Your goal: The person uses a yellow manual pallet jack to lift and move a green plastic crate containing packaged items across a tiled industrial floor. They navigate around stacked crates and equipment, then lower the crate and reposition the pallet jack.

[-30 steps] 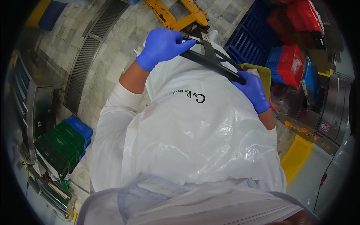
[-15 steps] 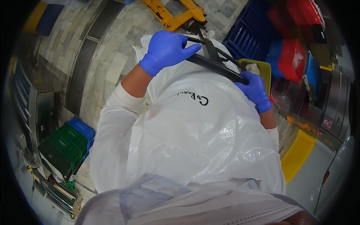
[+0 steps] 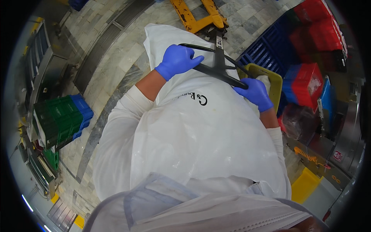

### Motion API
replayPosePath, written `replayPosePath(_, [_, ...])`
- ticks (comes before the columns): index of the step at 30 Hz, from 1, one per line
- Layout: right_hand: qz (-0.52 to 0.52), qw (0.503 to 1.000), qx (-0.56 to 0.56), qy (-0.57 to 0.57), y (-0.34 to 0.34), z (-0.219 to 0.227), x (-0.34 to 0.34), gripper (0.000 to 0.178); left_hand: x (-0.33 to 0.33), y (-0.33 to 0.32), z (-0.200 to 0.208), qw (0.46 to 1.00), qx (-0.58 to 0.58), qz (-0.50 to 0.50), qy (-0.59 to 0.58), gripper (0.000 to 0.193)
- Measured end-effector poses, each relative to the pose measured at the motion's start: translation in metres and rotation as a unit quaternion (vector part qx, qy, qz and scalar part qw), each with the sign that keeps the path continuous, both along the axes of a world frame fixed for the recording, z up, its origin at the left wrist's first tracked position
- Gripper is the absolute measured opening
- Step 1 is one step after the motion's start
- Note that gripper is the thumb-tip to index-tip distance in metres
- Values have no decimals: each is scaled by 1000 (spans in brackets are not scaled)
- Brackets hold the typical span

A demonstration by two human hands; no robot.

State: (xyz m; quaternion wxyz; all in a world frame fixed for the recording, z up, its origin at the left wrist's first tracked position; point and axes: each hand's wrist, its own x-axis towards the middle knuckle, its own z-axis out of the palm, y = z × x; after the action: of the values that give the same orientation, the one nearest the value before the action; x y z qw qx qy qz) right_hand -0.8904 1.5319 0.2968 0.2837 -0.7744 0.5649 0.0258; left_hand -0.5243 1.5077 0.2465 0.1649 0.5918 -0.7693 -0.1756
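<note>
In blue gloves, both of my hands grip the black loop-shaped pallet jack handle (image 3: 219,75) in front of my white apron (image 3: 201,139). My left hand (image 3: 178,62) is closed around its left end, with the thumb lying along the bar. At the right end, my right hand (image 3: 257,94) wraps the bar; part of its fingers is hidden. The handle's shaft runs forward to the yellow, scuffed pallet jack (image 3: 199,21) on the floor.
A yellow-green tub (image 3: 275,83) stands just beyond my right hand. Behind it are blue crates (image 3: 266,50) and stacked red crates (image 3: 315,34). Green crates (image 3: 58,120) and blue ones stand at left. A floor drain grate (image 3: 96,54) crosses the tiled floor (image 3: 119,69).
Both hands stay on the handle. The surroundings have shifted and turned in view; the pallet jack now appears farther right and the green crates slightly farther left.
</note>
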Motion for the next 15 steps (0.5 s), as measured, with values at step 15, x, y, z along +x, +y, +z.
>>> replayPosePath(15, [139,976,-165,13,89,-3,-114,51,-112,171,-17,992,125,-11,-9,62])
